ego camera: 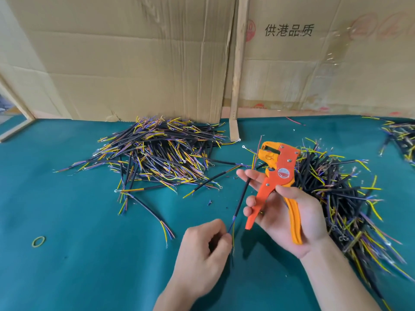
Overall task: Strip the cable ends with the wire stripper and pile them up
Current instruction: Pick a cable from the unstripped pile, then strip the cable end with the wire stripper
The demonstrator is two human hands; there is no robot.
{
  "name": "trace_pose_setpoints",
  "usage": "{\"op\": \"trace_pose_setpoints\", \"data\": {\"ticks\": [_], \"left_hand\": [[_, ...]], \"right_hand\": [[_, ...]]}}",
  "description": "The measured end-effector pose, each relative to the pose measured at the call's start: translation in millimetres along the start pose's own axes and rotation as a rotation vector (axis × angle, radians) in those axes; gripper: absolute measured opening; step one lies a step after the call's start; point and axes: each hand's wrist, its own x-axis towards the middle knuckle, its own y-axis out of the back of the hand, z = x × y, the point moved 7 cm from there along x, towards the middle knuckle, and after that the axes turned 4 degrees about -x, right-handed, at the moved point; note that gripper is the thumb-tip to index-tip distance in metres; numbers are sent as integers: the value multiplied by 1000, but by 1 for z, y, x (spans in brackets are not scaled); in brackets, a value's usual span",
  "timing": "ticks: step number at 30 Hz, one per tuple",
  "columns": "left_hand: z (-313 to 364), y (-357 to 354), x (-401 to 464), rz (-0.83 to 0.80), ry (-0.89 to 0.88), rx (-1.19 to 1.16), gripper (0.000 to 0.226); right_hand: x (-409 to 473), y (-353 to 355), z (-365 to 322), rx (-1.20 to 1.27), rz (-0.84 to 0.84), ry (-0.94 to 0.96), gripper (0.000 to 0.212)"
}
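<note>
The right hand (289, 216) gripped the orange wire stripper (272, 185), fingers curled round its handles, head pointing up. Just left of the stripper, a black cable (242, 196) slanted down to the left hand (204, 250), whose fingers pinched its coloured wires. Cable piles lay left (157, 153) and right (336, 194) of the stripper on the green worktop (67, 254).
</note>
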Motion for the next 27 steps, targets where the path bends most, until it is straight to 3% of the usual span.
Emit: {"op": "trace_pose_setpoints", "data": {"ticks": [4,8,11,17,23,27], "left_hand": [[-1,-4,-1,-72,29,-59,21],[-9,-11,-1,-172,178,-367,26],[-10,-12,-2,-193,179,-404,12],[-15,-13,-2,-92,194,-392,8],[-24,5,-5,139,195,-285,14],[-21,4,-6,123,162,-187,12]], "right_hand": [[-2,1,-6,27,-24,43,67],[-1,-1,-5,29,-24,71,67],[-1,0,-6,21,-5,86,68],[0,-1,-4,14,-18,77,68],[-2,0,-8,16,-3,91,70],[-2,0,-10,0,12,101,73]]}}
